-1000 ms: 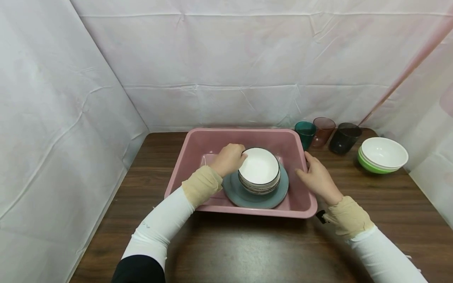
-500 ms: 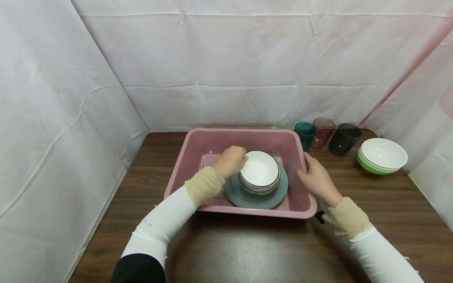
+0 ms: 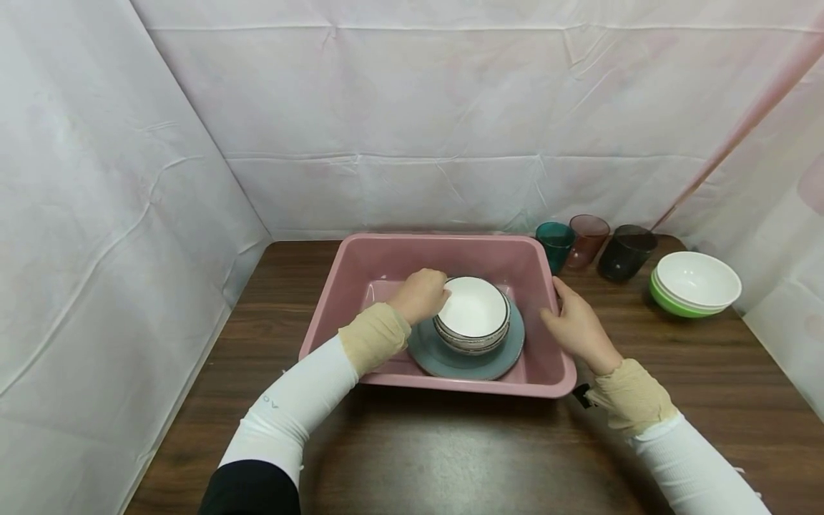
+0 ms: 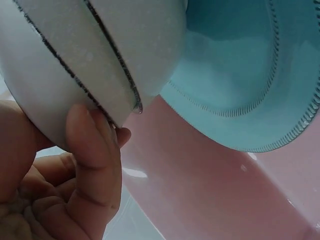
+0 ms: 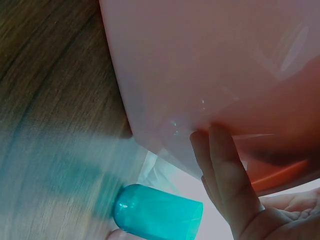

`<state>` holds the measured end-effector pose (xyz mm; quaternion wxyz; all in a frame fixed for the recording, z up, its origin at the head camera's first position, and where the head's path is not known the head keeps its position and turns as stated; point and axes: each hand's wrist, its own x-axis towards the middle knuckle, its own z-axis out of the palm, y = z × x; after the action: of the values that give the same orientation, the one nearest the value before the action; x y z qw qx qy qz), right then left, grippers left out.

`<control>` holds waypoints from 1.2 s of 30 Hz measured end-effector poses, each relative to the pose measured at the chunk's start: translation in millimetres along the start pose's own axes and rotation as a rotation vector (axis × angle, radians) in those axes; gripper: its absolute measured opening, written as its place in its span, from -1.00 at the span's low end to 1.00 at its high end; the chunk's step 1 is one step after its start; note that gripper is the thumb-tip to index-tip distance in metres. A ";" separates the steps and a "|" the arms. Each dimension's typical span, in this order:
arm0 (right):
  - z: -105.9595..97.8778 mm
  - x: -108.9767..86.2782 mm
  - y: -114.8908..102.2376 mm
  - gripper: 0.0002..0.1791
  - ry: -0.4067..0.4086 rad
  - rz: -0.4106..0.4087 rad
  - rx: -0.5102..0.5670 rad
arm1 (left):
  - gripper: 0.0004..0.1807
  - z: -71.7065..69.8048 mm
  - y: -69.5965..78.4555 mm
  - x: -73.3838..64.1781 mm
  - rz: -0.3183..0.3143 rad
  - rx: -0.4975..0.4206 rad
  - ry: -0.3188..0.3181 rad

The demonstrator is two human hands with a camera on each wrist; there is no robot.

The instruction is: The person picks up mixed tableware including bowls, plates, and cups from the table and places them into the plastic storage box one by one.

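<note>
In the head view my left hand (image 3: pixel 420 296) pinches the left edge of a stack of white bowls with dark rims (image 3: pixel 473 307). The left wrist view shows its fingers curled against the outer wall of the white bowl (image 4: pixel 45 75), near the dark rims. Under the stack lies a blue-grey plate (image 3: pixel 425 350), inside a pink tub (image 3: pixel 444 244). My right hand (image 3: pixel 582 322) grips the tub's right rim, thumb inside and fingers outside. In the right wrist view, those fingers (image 5: pixel 225 165) press along the tub's outer wall (image 5: pixel 165 75).
A green cup (image 3: pixel 555 242), a reddish cup (image 3: pixel 587 239) and a black cup (image 3: pixel 627 252) stand behind the tub's right side. White and green bowls (image 3: pixel 697 280) are nested farther right. White sheeting (image 3: pixel 412 107) hangs behind the wooden table (image 3: pixel 438 450).
My left hand has shifted slightly toward me, and the top of the bowl stack sits slightly lower in the head view. The right hand stays at the tub's rim.
</note>
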<state>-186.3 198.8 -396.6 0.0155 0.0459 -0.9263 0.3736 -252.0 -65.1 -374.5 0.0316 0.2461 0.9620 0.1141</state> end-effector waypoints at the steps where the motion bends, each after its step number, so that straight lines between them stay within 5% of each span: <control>1: 0.0 -0.1 0.0 -0.25 0.000 0.001 0.002 | -0.77 0.3 -0.1 0.2 -0.003 0.000 -0.008; 36: -0.5 -0.9 0.9 -0.27 -0.008 -0.001 0.006 | -0.74 -1.8 -4.1 -3.5 -0.030 -0.059 -0.028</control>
<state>-185.6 199.8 -396.9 0.0116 0.0479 -0.9253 0.3759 -251.0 -70.6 -373.8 0.0539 0.2321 0.9613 0.1386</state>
